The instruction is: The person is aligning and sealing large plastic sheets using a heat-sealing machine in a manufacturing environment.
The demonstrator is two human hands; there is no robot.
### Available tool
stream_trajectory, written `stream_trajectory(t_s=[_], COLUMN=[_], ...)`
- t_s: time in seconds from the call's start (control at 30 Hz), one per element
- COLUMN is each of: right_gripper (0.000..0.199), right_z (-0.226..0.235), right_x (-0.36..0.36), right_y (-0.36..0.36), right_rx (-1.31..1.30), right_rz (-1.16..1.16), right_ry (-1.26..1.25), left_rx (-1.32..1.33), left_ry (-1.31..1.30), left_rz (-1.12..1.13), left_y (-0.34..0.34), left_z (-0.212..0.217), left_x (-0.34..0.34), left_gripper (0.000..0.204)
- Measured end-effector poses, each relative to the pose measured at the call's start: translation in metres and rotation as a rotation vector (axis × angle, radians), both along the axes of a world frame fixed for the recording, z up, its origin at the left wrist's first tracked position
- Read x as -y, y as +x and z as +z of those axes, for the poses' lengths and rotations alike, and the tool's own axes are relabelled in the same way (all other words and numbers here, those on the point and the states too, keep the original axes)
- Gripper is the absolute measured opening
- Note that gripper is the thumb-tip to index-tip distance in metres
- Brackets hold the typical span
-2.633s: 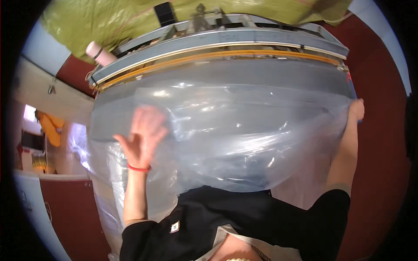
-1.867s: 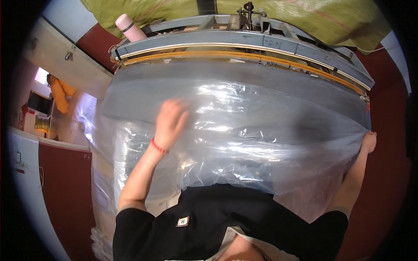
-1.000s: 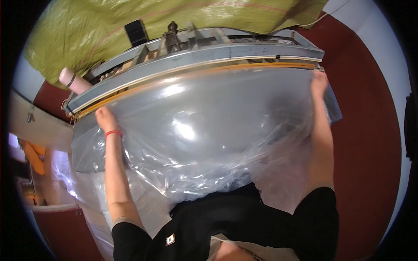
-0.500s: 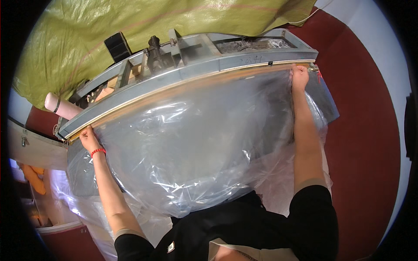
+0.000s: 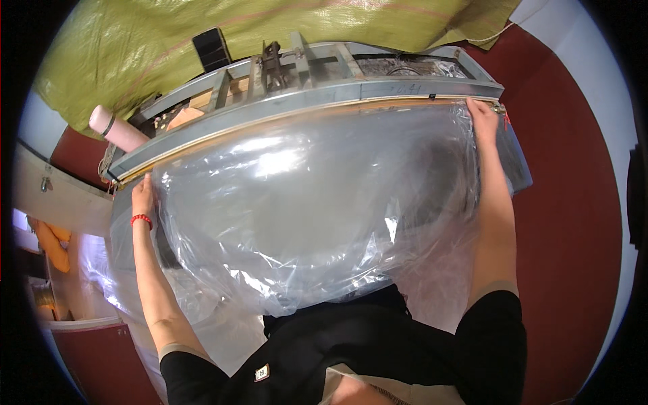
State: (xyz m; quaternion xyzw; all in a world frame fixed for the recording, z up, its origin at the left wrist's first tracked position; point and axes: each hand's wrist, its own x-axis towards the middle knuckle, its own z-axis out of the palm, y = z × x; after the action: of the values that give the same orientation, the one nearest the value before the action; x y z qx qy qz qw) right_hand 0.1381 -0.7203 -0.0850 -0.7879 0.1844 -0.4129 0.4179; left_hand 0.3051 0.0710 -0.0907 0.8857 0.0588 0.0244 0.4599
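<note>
A wide sheet of clear plastic film point(image 5: 290, 196) stretches between my two hands and drapes down to my waist. My left hand point(image 5: 143, 194), with a red bead bracelet on the wrist, pinches the film's far left corner by the left end of a long grey metal bar point(image 5: 310, 101). At the far right corner, my right hand point(image 5: 484, 121) holds the film between thumb and fingers, close under the bar's right end. The film's far edge runs along a pale and wooden strip on the bar's near side. Bright glare and folds cover much of the film.
Behind the bar stand a metal frame with a clamp-like mechanism point(image 5: 273, 66), a black phone point(image 5: 211, 48) and a pink cylinder point(image 5: 118, 128). Yellow-green woven sheeting point(image 5: 290, 23) covers the far side. Dark red floor point(image 5: 560, 202) lies to the right, a pale panel point(image 5: 54, 196) to the left.
My view has shifted, so the bar and frame sit slightly further right. Both hands have moved a little outward with the film, which now looks more tightly spread along its far edge.
</note>
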Motion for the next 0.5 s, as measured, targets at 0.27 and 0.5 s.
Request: stream_trajectory(t_s=[0.27,0.5], right_gripper=[0.025,0.023], right_z=[0.031,0.114], right_x=[0.063,-0.205], right_y=[-0.137,-0.059], right_rx=[-0.156,-0.059], right_rz=[-0.833,0.303], right_ry=[-0.303,-0.192], left_rx=[0.036,-0.009], left_ry=[-0.363,-0.556], left_rz=[-0.374,-0.520], left_y=[-0.104,-0.165], left_z=[0.061,0.101], left_x=[0.162,0.210], left_gripper=[0.019,0.014])
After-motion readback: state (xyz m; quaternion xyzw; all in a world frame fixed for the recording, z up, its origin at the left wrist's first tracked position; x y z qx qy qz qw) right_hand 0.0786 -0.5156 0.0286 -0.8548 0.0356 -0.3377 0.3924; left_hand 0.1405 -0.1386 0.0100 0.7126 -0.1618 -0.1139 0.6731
